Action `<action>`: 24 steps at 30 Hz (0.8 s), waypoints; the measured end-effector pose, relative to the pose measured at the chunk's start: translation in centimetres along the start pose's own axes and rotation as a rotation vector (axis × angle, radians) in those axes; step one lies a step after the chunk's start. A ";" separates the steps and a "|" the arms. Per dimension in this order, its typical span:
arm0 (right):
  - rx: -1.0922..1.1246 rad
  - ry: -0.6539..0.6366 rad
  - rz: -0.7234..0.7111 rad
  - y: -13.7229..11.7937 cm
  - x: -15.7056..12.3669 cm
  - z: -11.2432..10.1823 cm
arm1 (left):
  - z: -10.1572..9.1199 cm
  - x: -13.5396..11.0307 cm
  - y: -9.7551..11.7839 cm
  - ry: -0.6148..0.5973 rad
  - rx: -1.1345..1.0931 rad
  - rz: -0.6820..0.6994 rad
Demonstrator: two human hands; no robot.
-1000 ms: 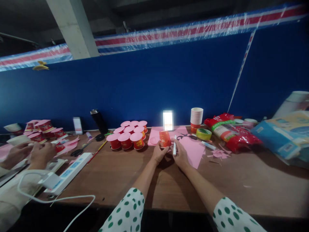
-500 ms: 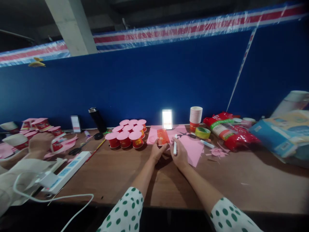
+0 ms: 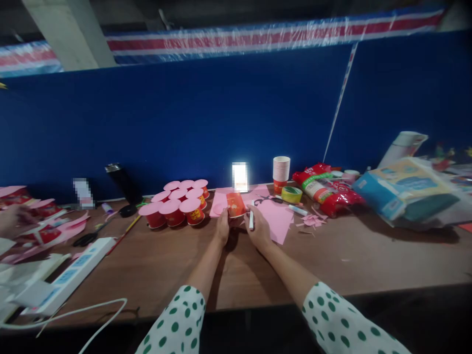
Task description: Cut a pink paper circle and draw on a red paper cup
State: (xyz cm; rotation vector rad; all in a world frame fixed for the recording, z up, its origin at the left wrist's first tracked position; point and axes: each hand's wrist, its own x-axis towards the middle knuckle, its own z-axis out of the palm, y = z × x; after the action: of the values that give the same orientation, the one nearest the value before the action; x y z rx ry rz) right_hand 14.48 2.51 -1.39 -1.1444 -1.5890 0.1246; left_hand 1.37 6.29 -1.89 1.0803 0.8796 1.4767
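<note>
My left hand (image 3: 222, 227) is closed around a red paper cup (image 3: 235, 204), which it holds just above the wooden table (image 3: 177, 268). My right hand (image 3: 259, 229) grips a white glue stick (image 3: 251, 219) upright, right beside the cup. Under both hands lies a sheet of pink paper (image 3: 277, 219). To the left stands a cluster of red cups with pink paper lids (image 3: 176, 203).
Black scissors (image 3: 263, 200), a roll of yellow-green tape (image 3: 291, 194), a stack of paper cups (image 3: 280, 173) and a red bag (image 3: 324, 191) lie behind my hands. Blue boxes (image 3: 405, 193) sit at right. A white power strip (image 3: 55, 284) and another person's hand (image 3: 13, 220) are at left.
The view has swung to the right, so everything sits further left in the picture. My hands keep the cup and the glue stick; the cup looks tilted a little.
</note>
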 end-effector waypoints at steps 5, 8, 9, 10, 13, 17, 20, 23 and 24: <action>0.016 -0.011 0.004 0.3 -0.2 0.3 | -0.2 0.1 0.1 -0.035 -0.101 0.001; 0.016 -0.035 -0.003 0.2 -0.3 0.2 | -0.2 0.1 0.0 -0.030 -0.150 -0.004; 0.016 -0.042 -0.007 0.2 -0.4 0.1 | -0.2 0.2 -0.2 -0.025 -0.165 -0.007; 0.015 -0.047 -0.011 0.1 -0.4 0.1 | -0.2 0.2 -0.3 -0.019 -0.179 -0.012; 0.010 -0.059 -0.030 0.1 -0.4 0.1 | -0.3 0.2 -0.6 0.004 -0.213 -0.029; 0.001 -0.081 -0.068 0.0 -0.5 0.1 | -0.5 0.3 -0.6 0.029 -0.255 -0.054; -0.007 -0.094 -0.087 -0.2 -0.5 0.0 | -0.4 0.3 -0.4 0.039 -0.274 -0.081; -0.012 -0.094 -0.097 -0.2 -0.5 0.1 | -0.4 0.3 -0.4 0.050 -0.273 -0.095; -0.013 -0.093 -0.101 -0.1 -0.5 0.1 | -0.4 0.2 -0.4 0.054 -0.268 -0.094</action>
State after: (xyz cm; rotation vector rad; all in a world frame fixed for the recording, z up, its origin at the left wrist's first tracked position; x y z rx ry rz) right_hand 14.27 2.15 -1.69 -1.0799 -1.7290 0.1025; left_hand 1.10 6.58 -2.35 0.7951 0.7348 1.5008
